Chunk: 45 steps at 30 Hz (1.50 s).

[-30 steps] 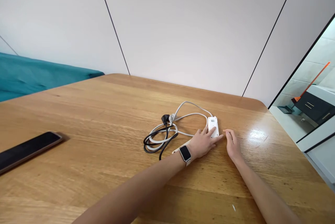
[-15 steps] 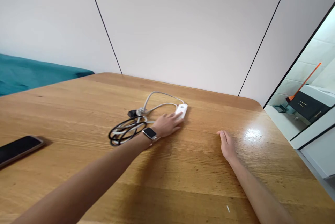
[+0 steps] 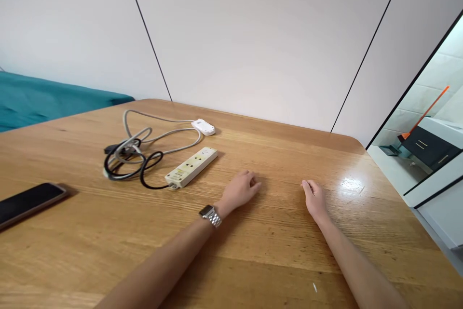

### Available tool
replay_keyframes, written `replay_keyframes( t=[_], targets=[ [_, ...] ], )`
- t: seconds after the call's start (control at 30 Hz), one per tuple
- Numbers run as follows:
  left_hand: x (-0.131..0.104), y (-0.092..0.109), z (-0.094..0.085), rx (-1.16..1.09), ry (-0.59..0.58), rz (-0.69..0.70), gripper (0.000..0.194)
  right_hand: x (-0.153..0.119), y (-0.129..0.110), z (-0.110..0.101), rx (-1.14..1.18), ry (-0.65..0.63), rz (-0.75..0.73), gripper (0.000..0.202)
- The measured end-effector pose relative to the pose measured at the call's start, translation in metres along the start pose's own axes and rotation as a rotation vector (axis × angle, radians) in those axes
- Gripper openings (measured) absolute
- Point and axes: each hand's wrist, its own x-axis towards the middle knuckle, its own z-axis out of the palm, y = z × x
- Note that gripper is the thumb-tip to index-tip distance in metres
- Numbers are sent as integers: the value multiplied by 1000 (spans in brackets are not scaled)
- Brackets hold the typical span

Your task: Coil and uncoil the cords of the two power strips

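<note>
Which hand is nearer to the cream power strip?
The left. The left hand is to the right of the cream power strip, apart from it; the right hand is farther off to the right, past the left hand.

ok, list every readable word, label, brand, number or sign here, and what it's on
No legible text.
Power strip: small markings near its cord end, too small to read.
White block: small grey patch, possibly a label, unreadable.
Watch and phone: dark screens, nothing readable.
</note>
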Motion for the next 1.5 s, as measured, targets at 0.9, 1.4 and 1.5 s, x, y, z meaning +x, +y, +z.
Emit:
replay_keyframes(
  t=[0.9, 1.4, 1.5],
  targets=[
    [-1, -89, -14, 22, 305, -334, 84, -52, -23, -25, 26, -259, -74, 44],
    [-3, -84, -12, 188, 16, -213, 69, -32, -19, -29, 0, -258, -16, 45],
    [-4, -83, -12, 196, 27, -210, 67, -25, -13, -31, 2, -212, -1, 47]
  ],
)
